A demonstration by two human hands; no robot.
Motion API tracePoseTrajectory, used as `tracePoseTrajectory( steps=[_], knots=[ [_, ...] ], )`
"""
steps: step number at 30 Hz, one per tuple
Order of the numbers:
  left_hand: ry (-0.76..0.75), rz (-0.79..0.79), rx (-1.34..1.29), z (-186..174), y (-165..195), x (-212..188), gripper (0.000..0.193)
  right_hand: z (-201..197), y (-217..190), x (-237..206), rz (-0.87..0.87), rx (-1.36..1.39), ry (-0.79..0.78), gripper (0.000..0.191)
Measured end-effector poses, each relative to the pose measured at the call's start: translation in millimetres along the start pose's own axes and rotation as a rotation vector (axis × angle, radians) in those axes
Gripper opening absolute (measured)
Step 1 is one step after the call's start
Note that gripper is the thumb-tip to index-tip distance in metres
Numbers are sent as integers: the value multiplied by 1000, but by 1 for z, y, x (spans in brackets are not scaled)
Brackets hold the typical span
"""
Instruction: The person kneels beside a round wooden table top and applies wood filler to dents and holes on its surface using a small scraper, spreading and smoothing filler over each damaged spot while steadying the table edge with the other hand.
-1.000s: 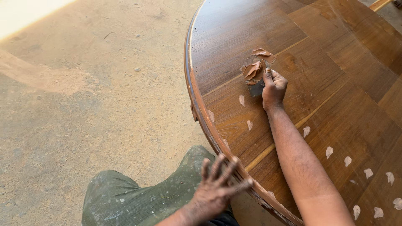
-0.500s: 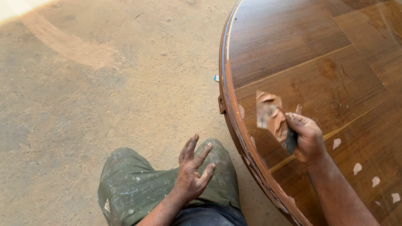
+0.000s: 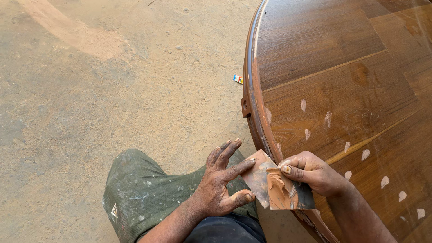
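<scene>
Pulling right hand (image 3: 315, 173) back from bench (image 3: 342, 76) top | it pinches the putty-loaded scraper (image 3: 281, 189) at the rim | left hand (image 3: 222, 182), fingers spread, now touches scraper | I judge reloading putty.

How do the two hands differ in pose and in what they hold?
The right hand is closed, gripping a flat card loaded with brown putty; the left hand is open with fingers spread, only touching the card's edge. The right hand rests at the rim of the round table; the left hand hovers over the knee in green trousers. Both are bare and smeared with dust.
</scene>
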State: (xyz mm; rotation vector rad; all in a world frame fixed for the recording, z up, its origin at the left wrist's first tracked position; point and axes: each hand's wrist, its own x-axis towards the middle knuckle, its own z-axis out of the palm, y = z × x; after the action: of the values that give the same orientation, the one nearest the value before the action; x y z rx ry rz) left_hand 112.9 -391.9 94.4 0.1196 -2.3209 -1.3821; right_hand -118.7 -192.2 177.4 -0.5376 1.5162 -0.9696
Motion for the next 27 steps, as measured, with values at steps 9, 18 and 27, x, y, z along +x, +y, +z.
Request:
tracePoseTrajectory(
  steps=[9,18,27],
  knots=[
    [-125,-14,-132,2,-15,-15,77,4,13,-3,-29,-57,-160,40],
    [68,-123,-390,-10,-23,-24,47,-36,35,0,-133,289,6,37],
    [259,-482,-442,-2,-41,-5,19,-137,-5,70,-738,231,876,18]
  ],
)
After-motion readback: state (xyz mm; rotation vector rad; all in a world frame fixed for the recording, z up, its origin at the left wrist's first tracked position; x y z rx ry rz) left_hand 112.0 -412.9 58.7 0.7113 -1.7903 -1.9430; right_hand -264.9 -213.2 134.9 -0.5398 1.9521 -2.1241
